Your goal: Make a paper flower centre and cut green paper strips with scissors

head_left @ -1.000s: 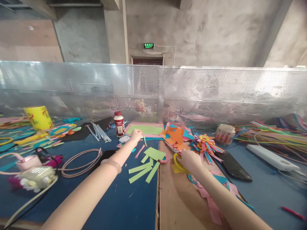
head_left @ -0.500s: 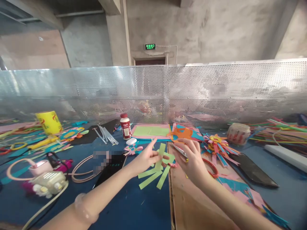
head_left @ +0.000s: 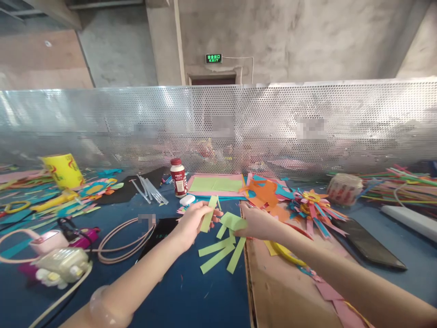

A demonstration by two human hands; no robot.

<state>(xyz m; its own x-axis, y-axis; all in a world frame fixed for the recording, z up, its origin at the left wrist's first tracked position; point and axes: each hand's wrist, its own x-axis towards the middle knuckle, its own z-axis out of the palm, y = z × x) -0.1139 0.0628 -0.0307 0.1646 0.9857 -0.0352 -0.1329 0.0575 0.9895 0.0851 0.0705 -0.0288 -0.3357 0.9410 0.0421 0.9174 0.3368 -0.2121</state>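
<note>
My left hand (head_left: 191, 223) pinches an upright light-green paper strip (head_left: 209, 215) between thumb and fingers. Right of it, my right hand (head_left: 257, 222) is closed at the edge of a wider light-green paper piece (head_left: 232, 222), its fingertips partly hidden behind the hand. A slim metallic tool shows only slightly by those fingers. Below both hands, several loose green strips (head_left: 218, 257) lie fanned out on the blue tabletop (head_left: 191, 291). Green sheets (head_left: 215, 184) on pink paper lie beyond the hands.
A red-capped bottle (head_left: 178, 178) stands behind my left hand, near a white earbud case (head_left: 187, 200). A brown board (head_left: 276, 291) covers the right front. Orange paper (head_left: 264, 193), a paper flower (head_left: 312, 207) and a phone (head_left: 367, 243) lie right; cables (head_left: 119, 241) lie left. A perforated metal screen (head_left: 153, 132) closes the back.
My left hand has moved left with a green strip, apart from the other green pieces. My right hand has moved left and lowered to the wider green piece; its metallic tool is now mostly hidden.
</note>
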